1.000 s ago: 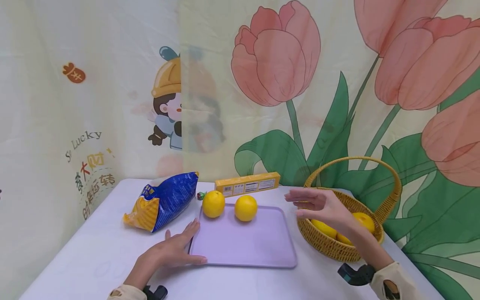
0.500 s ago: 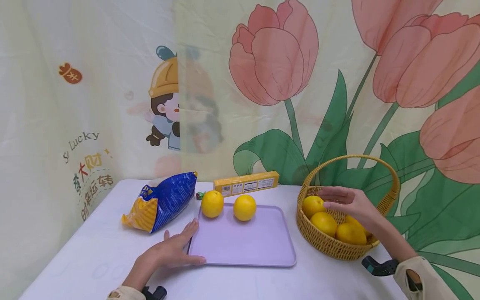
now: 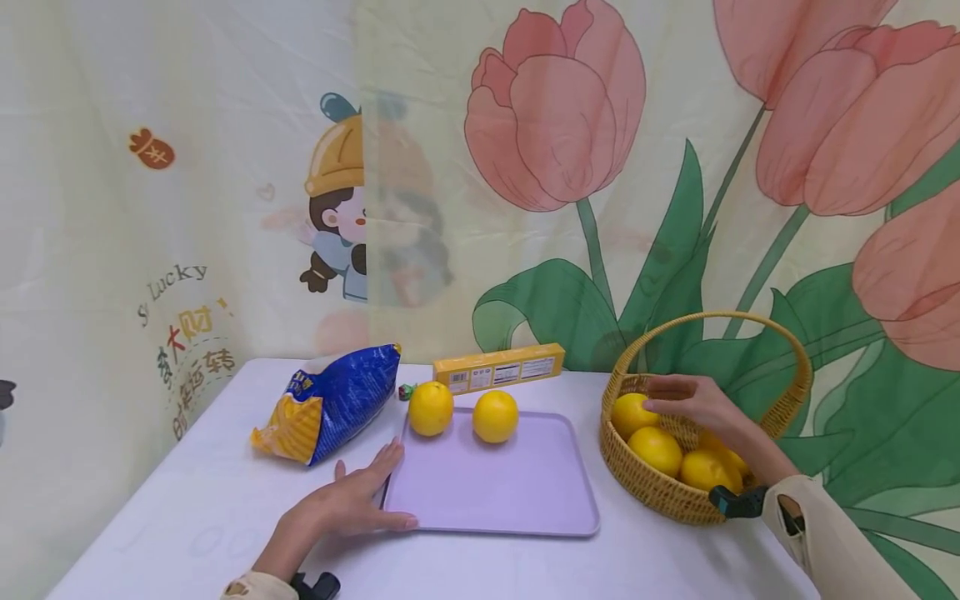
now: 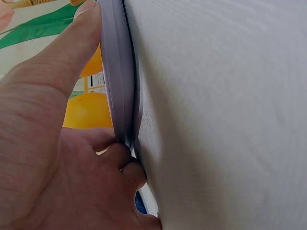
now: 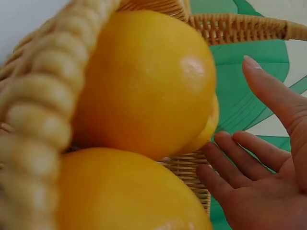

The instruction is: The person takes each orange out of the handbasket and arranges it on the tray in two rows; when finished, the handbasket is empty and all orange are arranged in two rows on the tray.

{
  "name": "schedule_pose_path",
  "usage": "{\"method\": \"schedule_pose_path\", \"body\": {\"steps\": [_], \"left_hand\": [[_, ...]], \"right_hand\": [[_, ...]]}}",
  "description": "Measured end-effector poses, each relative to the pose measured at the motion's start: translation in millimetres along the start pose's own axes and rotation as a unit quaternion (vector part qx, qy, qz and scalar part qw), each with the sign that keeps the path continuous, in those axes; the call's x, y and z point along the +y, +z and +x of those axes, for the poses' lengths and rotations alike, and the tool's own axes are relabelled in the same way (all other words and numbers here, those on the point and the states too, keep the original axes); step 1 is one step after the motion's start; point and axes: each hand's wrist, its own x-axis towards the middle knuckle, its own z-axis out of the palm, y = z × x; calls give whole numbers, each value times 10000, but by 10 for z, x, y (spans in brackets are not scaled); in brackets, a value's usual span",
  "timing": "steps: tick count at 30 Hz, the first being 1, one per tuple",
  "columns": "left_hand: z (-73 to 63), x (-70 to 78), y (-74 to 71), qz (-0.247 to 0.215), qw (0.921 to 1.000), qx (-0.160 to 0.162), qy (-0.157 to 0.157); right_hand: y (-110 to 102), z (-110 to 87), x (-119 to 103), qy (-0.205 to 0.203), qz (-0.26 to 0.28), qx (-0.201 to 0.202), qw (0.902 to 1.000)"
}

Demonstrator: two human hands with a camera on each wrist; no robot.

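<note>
My left hand (image 3: 345, 502) rests at the near left corner of a lilac tray (image 3: 498, 492). Its thumb lies along the front rim and its fingers touch the left side; the left wrist view shows the tray's edge (image 4: 117, 72) against the hand. Two oranges, one at the far left corner (image 3: 431, 408) and one beside it (image 3: 496, 417), sit on the tray. My right hand (image 3: 697, 402) reaches over a wicker basket (image 3: 637, 492) of several oranges. In the right wrist view its spread fingers stand beside an orange (image 5: 144, 86), with nothing in the palm.
A blue and yellow snack bag (image 3: 337, 408) lies left of the tray. Behind the tray stand a long yellow box (image 3: 498, 371) and a small wrapped candy (image 3: 406, 392). The basket's tall handle (image 3: 795, 392) arches over the right arm. A printed curtain hangs behind the table.
My right hand has moved right and into the basket's opening, beside the oranges there. My left hand has stayed at the tray's corner.
</note>
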Motion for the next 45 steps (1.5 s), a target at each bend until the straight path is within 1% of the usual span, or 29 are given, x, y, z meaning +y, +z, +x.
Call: {"method": "schedule_pose_path", "body": {"steps": [4, 10, 15, 16, 22, 24, 30, 34, 40, 43, 45], "left_hand": [[19, 20, 9, 18, 10000, -33, -70], [43, 43, 14, 28, 9999, -72, -87], [62, 49, 18, 39, 9998, -107, -145], [63, 50, 18, 39, 9998, -108, -150], [54, 53, 18, 37, 9999, -60, -84], [52, 53, 17, 23, 10000, -60, -74], [52, 62, 11, 20, 9999, -90, -144], [46, 69, 0, 1, 9998, -96, -195], [28, 63, -13, -12, 9997, -112, -207], [17, 53, -12, -20, 9998, -104, -195], [7, 46, -11, -27, 9998, -85, -173]], "right_hand": [[6, 64, 27, 21, -216, -123, 9997], [22, 139, -4, 160, -508, -218, 9983], [30, 190, -33, 255, -467, -317, 9981], [29, 201, -32, 225, -483, -359, 9979], [41, 239, 9, 238, -499, -556, 9969], [49, 240, 28, 329, -470, -605, 9965], [49, 244, 65, 529, -458, -828, 9941], [45, 262, 69, 498, -453, -919, 9935], [46, 305, 91, 585, -411, -885, 9935], [37, 312, 104, 627, -550, -868, 9927], [16, 319, 133, 718, -504, -858, 9924]]}}
